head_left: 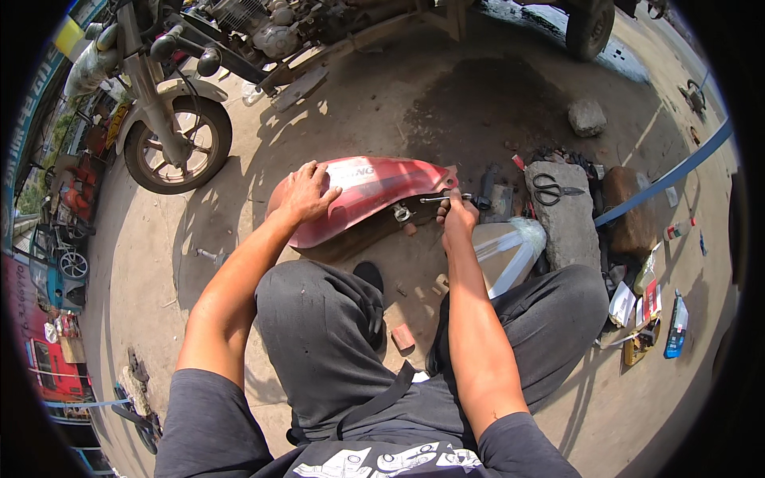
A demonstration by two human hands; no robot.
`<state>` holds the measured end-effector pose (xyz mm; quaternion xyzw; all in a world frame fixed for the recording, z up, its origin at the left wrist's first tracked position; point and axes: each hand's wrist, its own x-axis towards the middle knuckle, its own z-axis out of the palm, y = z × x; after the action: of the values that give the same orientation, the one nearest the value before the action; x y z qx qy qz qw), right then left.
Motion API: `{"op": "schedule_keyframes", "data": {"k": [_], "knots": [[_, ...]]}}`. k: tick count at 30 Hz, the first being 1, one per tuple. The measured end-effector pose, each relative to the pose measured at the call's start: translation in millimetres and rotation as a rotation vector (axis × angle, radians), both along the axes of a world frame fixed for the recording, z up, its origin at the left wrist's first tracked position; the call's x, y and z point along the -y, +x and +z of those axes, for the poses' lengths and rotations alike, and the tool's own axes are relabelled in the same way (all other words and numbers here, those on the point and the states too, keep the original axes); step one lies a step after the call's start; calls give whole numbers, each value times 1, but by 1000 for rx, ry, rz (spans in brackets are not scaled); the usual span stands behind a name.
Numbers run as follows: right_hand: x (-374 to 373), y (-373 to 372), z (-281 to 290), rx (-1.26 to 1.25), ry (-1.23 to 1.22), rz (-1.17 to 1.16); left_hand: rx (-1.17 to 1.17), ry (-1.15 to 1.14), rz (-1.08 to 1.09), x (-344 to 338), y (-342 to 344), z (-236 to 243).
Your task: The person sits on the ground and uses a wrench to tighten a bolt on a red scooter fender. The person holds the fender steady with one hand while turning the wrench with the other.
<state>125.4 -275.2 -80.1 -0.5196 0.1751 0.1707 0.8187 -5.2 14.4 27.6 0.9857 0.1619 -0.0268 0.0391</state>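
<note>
A red motorcycle fuel tank (382, 190) with a pale panel lies on the ground in front of my knees. My left hand (307, 195) rests on its left end, palm down with the fingers extended. By the tank's narrow right end, my right hand (458, 219) is closed around a slim metal tool (435, 199). The tool's shiny shaft points left, just below a hole in the tank's tip; its exact kind is not clear. Below the tank's lower edge sits a small metal fitting (402, 213); I cannot tell whether it is attached.
On the right, scissors (550, 191) lie on a stone slab (570, 235), beside a taped cardboard box (510, 248). A brick piece (402, 337) lies between my feet. A motorcycle front wheel (179, 147) stands at far left, and a rock (587, 118) at far right. A blue strap (677, 171) crosses the right side.
</note>
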Motion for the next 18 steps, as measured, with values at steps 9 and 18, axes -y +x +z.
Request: {"op": "schedule_keyframes", "data": {"k": [9, 18], "knots": [[-9, 8, -24, 4, -57, 110, 169, 190, -17, -6, 4, -33], [-16, 5, -28, 14, -52, 186, 255, 215, -20, -3, 3, -33]]}}
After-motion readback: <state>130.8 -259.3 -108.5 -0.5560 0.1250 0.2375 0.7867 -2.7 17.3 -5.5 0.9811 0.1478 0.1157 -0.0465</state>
